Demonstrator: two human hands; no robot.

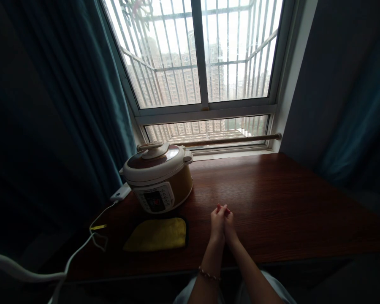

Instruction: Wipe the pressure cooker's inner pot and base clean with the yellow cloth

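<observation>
My left hand (217, 223) and my right hand (229, 224) are pressed together over the wooden table, fingers closed against each other. No object shows in either one. A bracelet (208, 275) circles my left wrist. To the left of my hands lies a folded yellow cloth (158, 234) with a dark edge, flat on the table. Behind the cloth stands an electric cooker (182, 182) with a white lid, a brownish-gold body and a control panel on its front. Its lid is on. Neither hand touches the cloth or the cooker.
The reddish-brown table (272, 202) reaches to the window (204, 59). A white power strip (120, 192) sits left of the cooker, its white cable (79, 249) running down the left side past a small yellow strip (99, 227). A rail (234, 140) crosses the window's bottom; blue curtains (91, 84) hang beside it.
</observation>
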